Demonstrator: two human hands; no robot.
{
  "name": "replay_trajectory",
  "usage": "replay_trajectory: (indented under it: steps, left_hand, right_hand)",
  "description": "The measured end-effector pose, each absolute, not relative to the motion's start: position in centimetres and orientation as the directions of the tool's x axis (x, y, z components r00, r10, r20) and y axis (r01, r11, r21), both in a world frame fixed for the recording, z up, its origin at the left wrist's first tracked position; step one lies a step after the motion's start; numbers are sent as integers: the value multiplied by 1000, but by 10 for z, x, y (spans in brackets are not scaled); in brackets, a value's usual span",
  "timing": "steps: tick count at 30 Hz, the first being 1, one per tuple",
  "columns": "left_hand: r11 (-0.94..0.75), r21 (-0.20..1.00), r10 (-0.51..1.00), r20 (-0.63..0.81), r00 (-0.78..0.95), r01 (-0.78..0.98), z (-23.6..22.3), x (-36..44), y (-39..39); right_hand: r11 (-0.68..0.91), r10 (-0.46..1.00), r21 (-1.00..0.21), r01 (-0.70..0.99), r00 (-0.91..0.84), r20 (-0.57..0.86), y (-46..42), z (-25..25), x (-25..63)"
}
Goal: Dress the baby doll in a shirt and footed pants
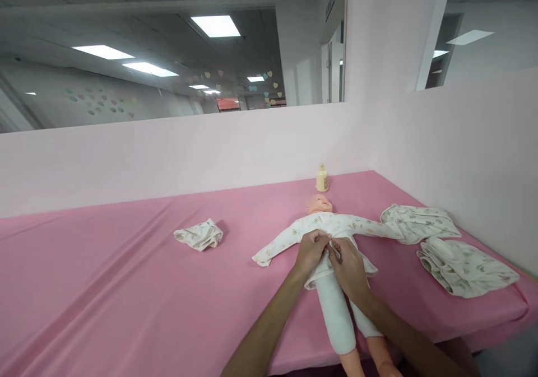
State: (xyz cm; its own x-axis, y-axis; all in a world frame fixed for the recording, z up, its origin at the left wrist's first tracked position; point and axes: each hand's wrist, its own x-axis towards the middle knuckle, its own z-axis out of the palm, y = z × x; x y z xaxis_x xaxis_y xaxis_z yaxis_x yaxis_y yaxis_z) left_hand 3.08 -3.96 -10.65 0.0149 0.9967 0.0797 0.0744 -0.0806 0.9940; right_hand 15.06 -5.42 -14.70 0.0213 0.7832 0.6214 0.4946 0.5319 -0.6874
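A baby doll [320, 203] lies on its back with its head toward the wall and its feet toward me. It wears a white patterned long-sleeved top [286, 237] with both sleeves spread out, and pale leggings [336, 310]. Over the front of the top, at the doll's chest, my left hand [313, 249] and my right hand [348, 265] meet. The fingers of each are pinched together on the top's front edge. Any fastener between the fingertips is too small to make out.
Pink cloth covers the table [147, 287]. A crumpled patterned cloth [199, 235] lies to the left. Two folded patterned cloths, one farther back [422, 223] and one nearer [468, 268], lie at the right. A cream bottle [322, 179] stands behind the doll's head, near the wall.
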Motion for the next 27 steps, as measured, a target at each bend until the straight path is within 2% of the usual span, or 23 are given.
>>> replay_trajectory:
  steps: [3, 7, 12, 14, 19, 23, 27]
  left_hand:
    - [-85, 991, 995, 80, 53, 106, -105, 30, -41]
    - [-145, 968, 988, 130, 86, 203, -102, 31, -45]
    - [-330, 799, 940, 326, 100, 503, -105, 41, -49]
    - [-353, 725, 928, 350, 126, 592, -109, 45, -50]
    - [-303, 539, 900, 433, 50, 786, -121, 51, -53]
    - [-268, 332, 850, 523, 60, 905, -126, 53, -55]
    - [-273, 275, 804, 591, 62, 922, -127, 49, -54]
  right_hand:
    - [476, 831, -765, 434, 64, 553, -51, -144, 151]
    - [327, 923, -913, 243, 127, 364, -46, -136, 157]
    - [87, 994, -995, 53, 62, 90, -35, -118, 166]
    - [75, 997, -996, 40, 25, 76, -30, -114, 167]
    - [166, 985, -986, 17, 50, 166, -25, -119, 170]
    - [109, 987, -988, -112, 131, 94, -28, -125, 173]
    - [77, 985, -992, -104, 161, 60, -33, -124, 173]
